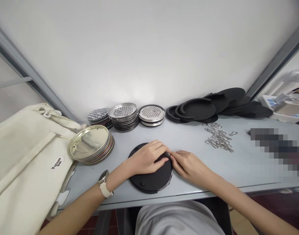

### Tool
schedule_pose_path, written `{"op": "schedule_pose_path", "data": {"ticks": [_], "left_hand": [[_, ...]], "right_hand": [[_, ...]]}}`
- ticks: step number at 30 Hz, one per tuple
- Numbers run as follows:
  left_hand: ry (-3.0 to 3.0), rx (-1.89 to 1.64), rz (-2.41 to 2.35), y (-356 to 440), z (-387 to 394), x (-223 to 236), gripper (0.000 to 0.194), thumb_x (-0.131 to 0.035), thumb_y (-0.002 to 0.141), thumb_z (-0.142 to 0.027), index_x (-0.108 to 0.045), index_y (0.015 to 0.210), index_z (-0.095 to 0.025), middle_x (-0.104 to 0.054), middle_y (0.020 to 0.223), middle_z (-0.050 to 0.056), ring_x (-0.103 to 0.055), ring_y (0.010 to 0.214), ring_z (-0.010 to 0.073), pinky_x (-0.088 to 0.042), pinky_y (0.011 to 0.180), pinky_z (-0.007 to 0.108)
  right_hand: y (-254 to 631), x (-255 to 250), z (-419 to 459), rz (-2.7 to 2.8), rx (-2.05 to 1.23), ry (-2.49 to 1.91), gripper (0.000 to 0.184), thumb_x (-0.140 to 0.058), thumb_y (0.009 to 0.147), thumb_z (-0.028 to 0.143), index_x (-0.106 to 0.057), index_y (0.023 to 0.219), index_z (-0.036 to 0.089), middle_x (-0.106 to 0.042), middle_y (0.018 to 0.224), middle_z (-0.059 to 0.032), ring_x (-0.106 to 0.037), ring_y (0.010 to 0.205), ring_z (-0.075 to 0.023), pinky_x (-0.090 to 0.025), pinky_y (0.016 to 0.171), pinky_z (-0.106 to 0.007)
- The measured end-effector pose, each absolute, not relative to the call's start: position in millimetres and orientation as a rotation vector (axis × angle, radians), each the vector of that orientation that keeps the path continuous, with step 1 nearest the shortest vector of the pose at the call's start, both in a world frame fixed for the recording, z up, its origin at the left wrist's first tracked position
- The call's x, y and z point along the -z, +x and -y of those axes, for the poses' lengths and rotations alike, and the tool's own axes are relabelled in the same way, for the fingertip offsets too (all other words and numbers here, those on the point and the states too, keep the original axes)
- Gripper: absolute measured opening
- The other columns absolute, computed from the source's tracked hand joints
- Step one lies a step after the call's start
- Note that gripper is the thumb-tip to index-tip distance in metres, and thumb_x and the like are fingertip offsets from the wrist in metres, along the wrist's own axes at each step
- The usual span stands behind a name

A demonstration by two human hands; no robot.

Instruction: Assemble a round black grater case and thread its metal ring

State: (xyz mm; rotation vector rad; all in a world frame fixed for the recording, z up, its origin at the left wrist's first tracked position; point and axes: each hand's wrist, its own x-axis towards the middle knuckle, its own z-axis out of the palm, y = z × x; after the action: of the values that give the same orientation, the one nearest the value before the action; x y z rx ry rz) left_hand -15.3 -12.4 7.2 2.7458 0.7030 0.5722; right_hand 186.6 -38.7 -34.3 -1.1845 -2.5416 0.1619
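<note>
A round black disc (151, 178) with a thin metal rim lies flat on the grey table (244, 163) in front of me. My left hand (148, 159) rests palm down on top of it, fingers curled toward its right edge. My right hand (188, 164) lies beside the disc on the right, its fingertips pinched at the rim where a small metal part shows. The two hands meet at that edge. What the right fingers grip is too small to name.
A stack of shiny metal lids (90, 148) sits at the left by a cream cloth bag (24, 156). Perforated metal discs (151, 115) stand in stacks at the back. Black discs (213, 106) are piled back right. Several metal clips (219, 137) lie at the right.
</note>
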Motion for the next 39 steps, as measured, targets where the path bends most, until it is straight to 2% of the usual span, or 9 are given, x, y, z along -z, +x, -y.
{"op": "schedule_pose_path", "data": {"ticks": [14, 39], "left_hand": [[2.736, -0.546, -0.686, -15.5, 12.0, -7.5, 0.016, -0.047, 0.090, -0.017, -0.051, 0.105, -0.015, -0.057, 0.099, 0.008, -0.052, 0.094, 0.0204, -0.043, 0.087, 0.033], [2.740, -0.546, -0.688, -15.8, 12.9, -7.2, 0.016, -0.045, 0.091, -0.018, -0.051, 0.106, -0.016, -0.057, 0.099, 0.008, -0.052, 0.095, 0.0200, -0.043, 0.088, 0.033]], "right_hand": [[184.5, 30.8, 39.0, 2.551, -0.221, -1.230, 0.027, -0.029, 0.096, 0.026, -0.052, 0.086, 0.017, -0.057, 0.069, -0.0037, -0.054, 0.064, -0.0168, -0.035, 0.061, -0.028], [185.0, 32.1, 40.1, 2.450, -0.231, -1.213, 0.018, -0.036, 0.092, 0.019, -0.047, 0.077, 0.020, -0.052, 0.064, 0.0003, -0.049, 0.058, -0.0144, -0.032, 0.056, -0.026]]}}
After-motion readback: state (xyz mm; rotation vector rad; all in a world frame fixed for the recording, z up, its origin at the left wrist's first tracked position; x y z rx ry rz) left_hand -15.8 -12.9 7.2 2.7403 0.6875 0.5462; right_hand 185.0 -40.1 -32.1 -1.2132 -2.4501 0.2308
